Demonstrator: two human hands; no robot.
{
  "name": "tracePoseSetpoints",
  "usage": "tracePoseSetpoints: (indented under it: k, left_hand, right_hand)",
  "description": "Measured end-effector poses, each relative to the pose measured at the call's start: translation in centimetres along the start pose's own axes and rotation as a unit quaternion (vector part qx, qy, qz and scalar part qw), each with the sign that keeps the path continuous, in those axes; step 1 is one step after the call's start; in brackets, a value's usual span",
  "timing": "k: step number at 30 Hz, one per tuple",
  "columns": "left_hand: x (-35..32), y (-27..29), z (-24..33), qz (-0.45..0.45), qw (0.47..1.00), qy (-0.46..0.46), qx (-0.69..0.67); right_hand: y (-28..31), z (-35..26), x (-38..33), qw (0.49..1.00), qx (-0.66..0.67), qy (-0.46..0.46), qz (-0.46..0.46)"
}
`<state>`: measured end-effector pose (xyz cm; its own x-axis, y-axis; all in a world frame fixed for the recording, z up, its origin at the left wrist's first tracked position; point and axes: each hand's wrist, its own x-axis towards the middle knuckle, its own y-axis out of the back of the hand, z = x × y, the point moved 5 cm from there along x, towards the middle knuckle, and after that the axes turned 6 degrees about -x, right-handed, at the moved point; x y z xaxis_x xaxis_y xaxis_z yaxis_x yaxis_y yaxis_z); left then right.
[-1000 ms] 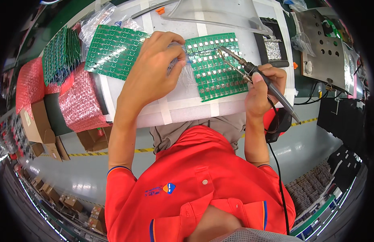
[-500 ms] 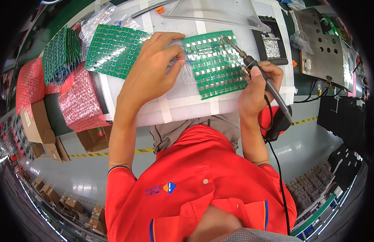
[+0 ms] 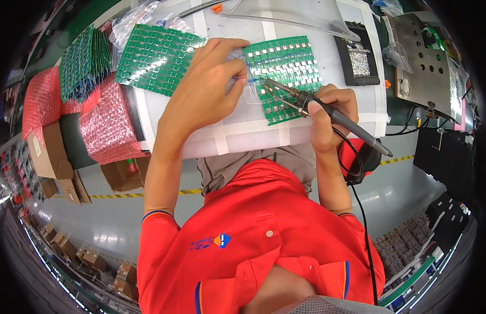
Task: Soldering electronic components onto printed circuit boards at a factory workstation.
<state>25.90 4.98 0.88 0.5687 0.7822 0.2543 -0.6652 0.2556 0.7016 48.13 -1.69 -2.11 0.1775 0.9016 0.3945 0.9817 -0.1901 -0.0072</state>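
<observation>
A green circuit board (image 3: 285, 68) with rows of small silvery parts lies on the white padded work surface. My left hand (image 3: 214, 78) is at its left edge, the index finger stretched to the board's upper left corner. Its thumb and another finger pinch a thin wire, with a blue bit showing at the fingertips. Thin pale wires (image 3: 248, 98) lie under that hand. My right hand (image 3: 332, 112) grips a soldering iron (image 3: 353, 125), which has a second thin prong beside its tip. The tip is over the board's left edge, close to the pinched wire; contact cannot be made out.
Another green board (image 3: 156, 60) lies left of my left hand. Stacked boards with blue wires (image 3: 86, 65) stand farther left, beside pink bubble wrap (image 3: 108, 125). A black tray with silvery scraps (image 3: 359, 60) sits at the right, near a metal box (image 3: 423, 60). A clear plastic sheet (image 3: 295, 15) lies at the back.
My right hand has brought the soldering iron's tip from the board's upper right down and left to its left edge. My left hand keeps its pinch beside the board. The view has shifted slightly.
</observation>
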Motion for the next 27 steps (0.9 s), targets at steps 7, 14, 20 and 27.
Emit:
tracePoseSetpoints:
  k: [7, 14, 20, 27]
  left_hand:
    - [-0.3, 0.05, 0.18, -0.008, 1.0, 0.002, -0.004]
    - [-0.48, 0.02, 0.24, -0.01, 1.0, 0.008, -0.003]
    - [-0.49, 0.02, 0.25, -0.007, 1.0, 0.01, -0.003]
    - [-0.53, -0.03, 0.16, -0.009, 1.0, 0.01, -0.002]
  right_hand:
    - [-0.1, -0.07, 0.08, 1.0, -0.02, 0.0, -0.009]
    - [-0.3, -0.07, 0.16, 0.999, -0.028, 0.008, -0.033]
    - [-0.27, -0.1, 0.1, 1.0, 0.012, 0.01, -0.014]
    - [-0.3, 0.04, 0.18, 0.999, -0.013, 0.001, -0.037]
